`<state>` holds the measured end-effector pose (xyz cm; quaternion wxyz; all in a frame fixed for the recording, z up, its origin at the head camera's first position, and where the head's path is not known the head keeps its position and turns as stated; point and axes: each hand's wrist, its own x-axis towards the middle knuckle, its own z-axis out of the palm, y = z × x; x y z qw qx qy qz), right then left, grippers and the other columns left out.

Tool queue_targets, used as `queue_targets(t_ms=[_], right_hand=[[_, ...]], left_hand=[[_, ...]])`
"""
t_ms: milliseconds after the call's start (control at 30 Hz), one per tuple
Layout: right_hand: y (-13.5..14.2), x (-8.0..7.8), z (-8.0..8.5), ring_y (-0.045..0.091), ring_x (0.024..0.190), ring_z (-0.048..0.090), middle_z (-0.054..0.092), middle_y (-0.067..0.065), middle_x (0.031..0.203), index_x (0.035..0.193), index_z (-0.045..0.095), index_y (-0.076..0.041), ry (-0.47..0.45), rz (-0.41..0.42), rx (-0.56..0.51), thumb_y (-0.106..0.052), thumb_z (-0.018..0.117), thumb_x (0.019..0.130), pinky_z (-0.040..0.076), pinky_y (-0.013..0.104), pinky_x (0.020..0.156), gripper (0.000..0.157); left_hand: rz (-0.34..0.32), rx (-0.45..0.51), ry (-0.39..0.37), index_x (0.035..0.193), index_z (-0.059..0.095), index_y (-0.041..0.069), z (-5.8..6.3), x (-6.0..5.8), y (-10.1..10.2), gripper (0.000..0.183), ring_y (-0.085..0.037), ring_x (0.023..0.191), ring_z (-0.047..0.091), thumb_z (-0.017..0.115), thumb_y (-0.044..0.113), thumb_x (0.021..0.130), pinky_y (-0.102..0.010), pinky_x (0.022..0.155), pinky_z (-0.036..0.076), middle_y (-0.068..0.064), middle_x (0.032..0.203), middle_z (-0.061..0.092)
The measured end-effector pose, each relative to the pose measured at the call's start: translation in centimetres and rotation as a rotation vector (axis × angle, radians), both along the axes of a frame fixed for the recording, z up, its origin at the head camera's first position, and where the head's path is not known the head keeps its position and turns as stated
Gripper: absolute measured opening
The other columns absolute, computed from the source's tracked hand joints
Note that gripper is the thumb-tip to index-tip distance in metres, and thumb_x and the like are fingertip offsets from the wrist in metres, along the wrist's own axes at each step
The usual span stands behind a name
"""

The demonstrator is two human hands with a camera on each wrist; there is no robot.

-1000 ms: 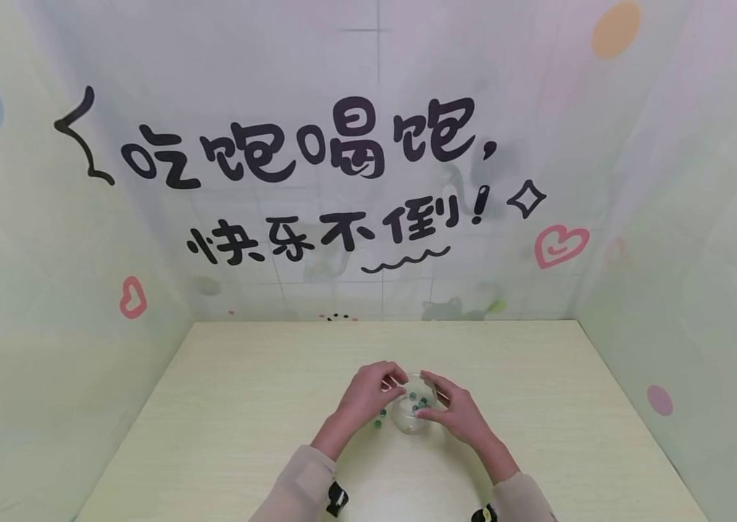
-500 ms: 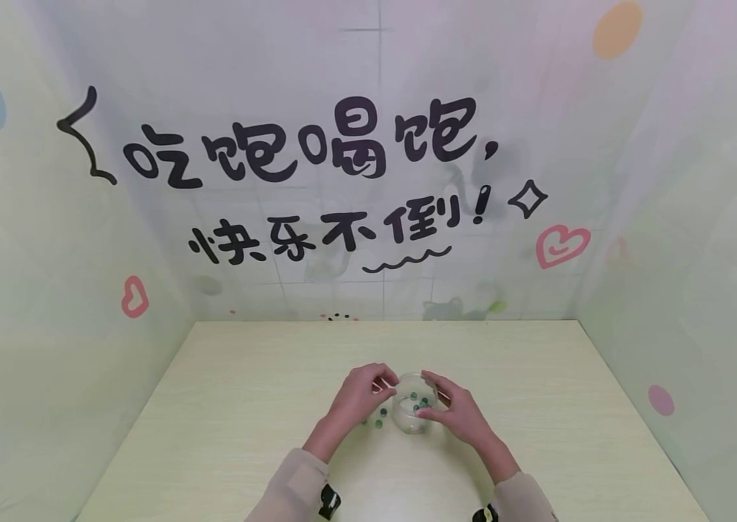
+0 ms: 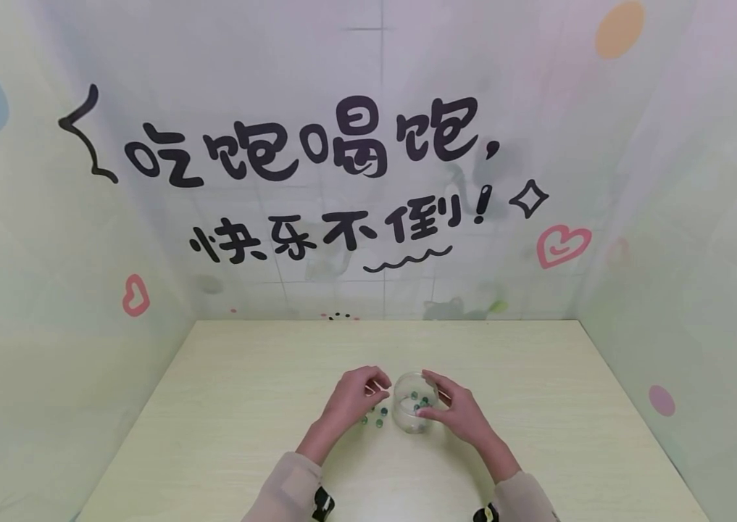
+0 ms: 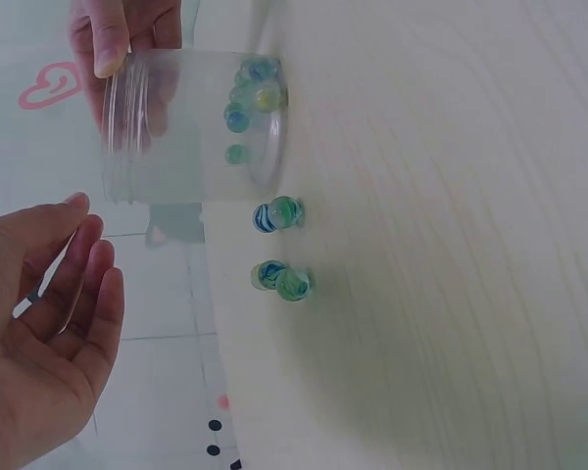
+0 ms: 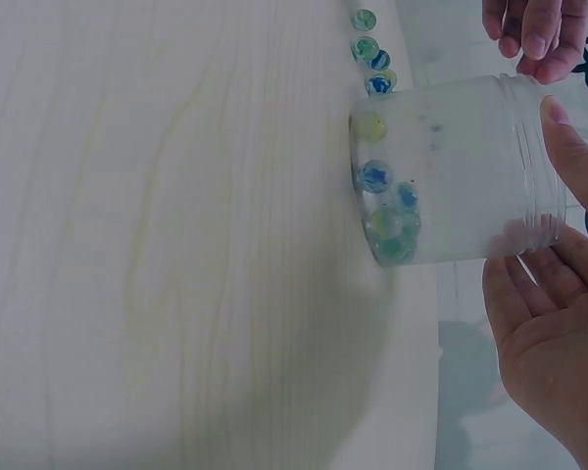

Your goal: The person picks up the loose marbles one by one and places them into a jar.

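A clear screw-neck plastic jar (image 3: 405,418) stands upright on the table, several green and blue glass marbles (image 4: 237,119) at its bottom. My right hand (image 3: 462,415) grips the jar near its threaded rim, thumb on one side and fingers on the other. To the left of the jar, my left hand (image 3: 351,397) is raised with loosely bent fingers, thumb tip close to the index fingertip, and no marble shows between them. Below that hand, several loose marbles (image 4: 294,284) lie on the table in a small cluster beside the jar.
The pale wood-grain table (image 3: 264,377) ends at a printed back wall (image 3: 342,290) with black lettering. Patterned side walls rise at left and right. Both sleeves are light coloured, with a black device (image 3: 323,503) at the left wrist.
My left hand has moved left, from the jar's rim to above the loose marbles, uncovering more of the jar. My right hand keeps its hold on the jar, which stays in place.
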<state>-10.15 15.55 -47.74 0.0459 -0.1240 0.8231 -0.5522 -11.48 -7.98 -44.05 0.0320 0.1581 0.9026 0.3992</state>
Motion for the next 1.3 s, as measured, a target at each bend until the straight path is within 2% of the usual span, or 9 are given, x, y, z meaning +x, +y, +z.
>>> queue_targets(t_ms=[400, 867, 1067, 1300], right_hand=[[-0.1, 0.1, 0.1, 0.038, 0.142, 0.044, 0.049, 0.018, 0.150, 0.145, 0.048, -0.005, -0.015, -0.006, 0.009, -0.013, 0.081, 0.082, 0.040, 0.047, 0.113, 0.071], [0.0, 0.0, 0.0, 0.037, 0.141, 0.044, 0.050, 0.018, 0.150, 0.145, 0.049, -0.004, -0.012, -0.002, -0.003, -0.015, 0.082, 0.081, 0.041, 0.047, 0.113, 0.073], [0.0, 0.0, -0.1, 0.038, 0.140, 0.045, 0.050, 0.019, 0.149, 0.144, 0.049, -0.003, 0.007, 0.003, 0.000, -0.015, 0.083, 0.080, 0.041, 0.048, 0.112, 0.074], [0.1, 0.0, -0.2, 0.043, 0.139, 0.044, 0.050, 0.023, 0.148, 0.145, 0.047, 0.001, 0.051, 0.024, 0.029, -0.017, 0.081, 0.083, 0.043, 0.049, 0.110, 0.073]], left_hand=[[0.011, 0.010, -0.017, 0.101, 0.070, 0.012, -0.5, 0.3, -0.7, 0.011, -0.009, 0.084, 0.063, 0.072, 0.011, 0.090, -0.018, 0.072, 0.054, 0.000, 0.096, 0.071], [0.024, 0.013, -0.038, 0.103, 0.069, 0.009, -1.4, 0.8, -1.4, 0.014, -0.012, 0.085, 0.064, 0.072, 0.010, 0.089, -0.021, 0.073, 0.054, -0.002, 0.097, 0.071], [0.024, 0.012, -0.029, 0.103, 0.069, 0.008, -1.7, 0.9, -1.6, 0.015, -0.011, 0.085, 0.063, 0.073, 0.009, 0.089, -0.021, 0.073, 0.054, -0.002, 0.096, 0.071], [0.021, 0.017, -0.060, 0.104, 0.069, 0.006, -2.1, 1.0, -1.8, 0.018, -0.013, 0.087, 0.064, 0.074, 0.009, 0.088, -0.022, 0.073, 0.055, -0.003, 0.098, 0.071]])
